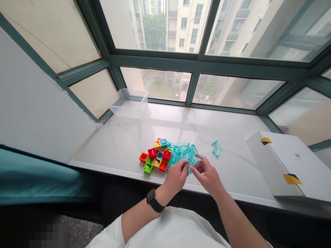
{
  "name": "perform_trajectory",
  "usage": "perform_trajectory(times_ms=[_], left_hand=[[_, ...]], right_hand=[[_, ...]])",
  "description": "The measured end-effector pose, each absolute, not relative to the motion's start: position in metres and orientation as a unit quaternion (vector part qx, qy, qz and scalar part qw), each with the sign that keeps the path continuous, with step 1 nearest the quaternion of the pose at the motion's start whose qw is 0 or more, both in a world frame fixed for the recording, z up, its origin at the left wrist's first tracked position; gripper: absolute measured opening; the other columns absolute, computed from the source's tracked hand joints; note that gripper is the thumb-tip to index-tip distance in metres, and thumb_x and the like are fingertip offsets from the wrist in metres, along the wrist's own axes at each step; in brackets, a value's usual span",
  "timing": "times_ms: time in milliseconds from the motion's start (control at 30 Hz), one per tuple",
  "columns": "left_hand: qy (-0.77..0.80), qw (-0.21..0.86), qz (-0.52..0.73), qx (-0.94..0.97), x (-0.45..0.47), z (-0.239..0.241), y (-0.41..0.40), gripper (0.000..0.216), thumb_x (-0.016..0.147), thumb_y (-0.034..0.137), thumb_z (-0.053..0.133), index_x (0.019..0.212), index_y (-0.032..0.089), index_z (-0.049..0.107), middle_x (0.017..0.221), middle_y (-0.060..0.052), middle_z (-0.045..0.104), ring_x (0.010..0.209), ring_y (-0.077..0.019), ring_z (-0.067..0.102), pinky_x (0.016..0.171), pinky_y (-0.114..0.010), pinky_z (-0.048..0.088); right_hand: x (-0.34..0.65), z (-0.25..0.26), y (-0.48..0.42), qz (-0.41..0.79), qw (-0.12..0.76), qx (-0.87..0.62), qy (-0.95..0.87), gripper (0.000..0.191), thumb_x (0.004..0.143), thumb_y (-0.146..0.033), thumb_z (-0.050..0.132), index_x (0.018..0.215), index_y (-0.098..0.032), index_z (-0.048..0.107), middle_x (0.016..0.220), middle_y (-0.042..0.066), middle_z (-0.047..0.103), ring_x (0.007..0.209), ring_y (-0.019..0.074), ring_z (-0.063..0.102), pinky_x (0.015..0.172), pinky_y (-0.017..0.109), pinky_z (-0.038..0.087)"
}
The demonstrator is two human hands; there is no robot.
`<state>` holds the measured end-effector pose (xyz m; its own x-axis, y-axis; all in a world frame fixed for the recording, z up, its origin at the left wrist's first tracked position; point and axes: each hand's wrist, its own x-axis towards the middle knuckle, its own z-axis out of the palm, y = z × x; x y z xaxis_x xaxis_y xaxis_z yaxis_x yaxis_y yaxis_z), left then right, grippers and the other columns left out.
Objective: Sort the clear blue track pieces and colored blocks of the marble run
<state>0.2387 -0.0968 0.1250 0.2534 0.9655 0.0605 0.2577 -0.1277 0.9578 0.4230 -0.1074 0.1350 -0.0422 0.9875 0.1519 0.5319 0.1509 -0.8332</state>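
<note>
Close together over a pile of translucent blue curved track pieces, my two hands work at the windowsill. My left hand, a black watch on its wrist, is closed with thumb and fingers pinched on a blue curved piece. My right hand has its fingers curled around the right side of that blue curved piece. The fingers and the pile partly hide its shape. To the left lie several coloured square blocks in red, orange, yellow, green and blue, heaped against the track pieces.
One blue curved piece lies apart on the white sill. A clear plastic bin stands at the back left by the window. At the right is a white box with yellow-black tape. A teal curtain hangs at the left.
</note>
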Motion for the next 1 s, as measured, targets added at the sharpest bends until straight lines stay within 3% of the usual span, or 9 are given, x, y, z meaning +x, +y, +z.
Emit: perform_trajectory(times_ms=[67, 167, 233, 400, 567, 700, 833, 1000], left_hand=[[0.474, 0.482, 0.388, 0.627, 0.242, 0.125, -0.093, 0.024, 0.104, 0.041, 0.049, 0.108, 0.024, 0.065, 0.076, 0.000, 0.069, 0.071, -0.0187, 0.065, 0.067, -0.029, 0.047], [0.462, 0.508, 0.381, 0.620, 0.250, 0.123, -0.090, 0.025, 0.104, 0.041, 0.048, 0.111, 0.024, 0.066, 0.081, -0.001, 0.071, 0.072, -0.0183, 0.067, 0.068, -0.029, 0.049], [0.450, 0.515, 0.375, 0.626, 0.257, 0.123, -0.090, 0.026, 0.104, 0.041, 0.048, 0.114, 0.024, 0.066, 0.083, -0.002, 0.072, 0.072, -0.0178, 0.068, 0.070, -0.030, 0.051], [0.425, 0.532, 0.372, 0.631, 0.273, 0.118, -0.090, 0.032, 0.105, 0.045, 0.048, 0.120, 0.023, 0.066, 0.092, -0.005, 0.075, 0.078, -0.0185, 0.069, 0.072, -0.031, 0.055], [0.410, 0.556, 0.376, 0.618, 0.289, 0.107, -0.090, 0.037, 0.105, 0.048, 0.048, 0.123, 0.022, 0.066, 0.101, -0.007, 0.075, 0.081, -0.0186, 0.070, 0.074, -0.032, 0.057], [0.398, 0.558, 0.358, 0.634, 0.298, 0.103, -0.092, 0.039, 0.105, 0.042, 0.049, 0.135, 0.022, 0.062, 0.105, -0.008, 0.075, 0.087, -0.0204, 0.071, 0.081, -0.036, 0.058], [0.375, 0.557, 0.340, 0.659, 0.299, 0.099, -0.097, 0.046, 0.102, 0.036, 0.055, 0.147, 0.027, 0.052, 0.124, -0.010, 0.072, 0.101, -0.0213, 0.069, 0.088, -0.037, 0.057], [0.365, 0.536, 0.283, 0.707, 0.295, 0.076, -0.111, 0.044, 0.097, 0.030, 0.059, 0.140, 0.026, 0.059, 0.127, -0.011, 0.070, 0.107, -0.0238, 0.068, 0.097, -0.042, 0.056]], right_hand=[[0.420, 0.132, -0.113, 0.265, 0.413, -0.562, -0.666, 0.064, 0.096, -0.043, 0.067, 0.154, -0.027, 0.046, 0.102, 0.004, 0.073, 0.071, 0.0165, 0.069, 0.068, 0.032, 0.063], [0.420, 0.131, -0.121, 0.211, 0.431, -0.540, -0.692, 0.041, 0.103, -0.034, 0.058, 0.144, -0.031, 0.059, 0.118, 0.008, 0.069, 0.084, 0.0173, 0.071, 0.075, 0.033, 0.064], [0.423, 0.131, -0.126, 0.184, 0.434, -0.536, -0.700, 0.031, 0.104, -0.030, 0.056, 0.133, -0.031, 0.067, 0.118, 0.008, 0.068, 0.090, 0.0186, 0.071, 0.077, 0.034, 0.064], [0.438, 0.129, -0.137, 0.138, 0.433, -0.559, -0.694, 0.029, 0.100, -0.030, 0.065, 0.128, -0.030, 0.069, 0.113, 0.008, 0.068, 0.089, 0.0202, 0.069, 0.076, 0.036, 0.064], [0.452, 0.124, -0.144, 0.148, 0.423, -0.593, -0.669, 0.022, 0.102, -0.030, 0.060, 0.120, -0.029, 0.073, 0.109, 0.007, 0.070, 0.088, 0.0203, 0.070, 0.073, 0.034, 0.063], [0.461, 0.119, -0.147, 0.147, 0.434, -0.605, -0.651, 0.022, 0.103, -0.028, 0.057, 0.118, -0.028, 0.074, 0.109, 0.007, 0.072, 0.092, 0.0211, 0.070, 0.077, 0.035, 0.062], [0.474, 0.111, -0.147, 0.137, 0.450, -0.625, -0.623, 0.020, 0.102, -0.030, 0.059, 0.115, -0.026, 0.073, 0.107, 0.007, 0.072, 0.089, 0.0216, 0.069, 0.076, 0.037, 0.062], [0.501, 0.089, -0.140, 0.117, 0.451, -0.655, -0.595, 0.019, 0.099, -0.034, 0.063, 0.110, -0.023, 0.074, 0.104, 0.008, 0.073, 0.085, 0.0219, 0.068, 0.076, 0.039, 0.061]])
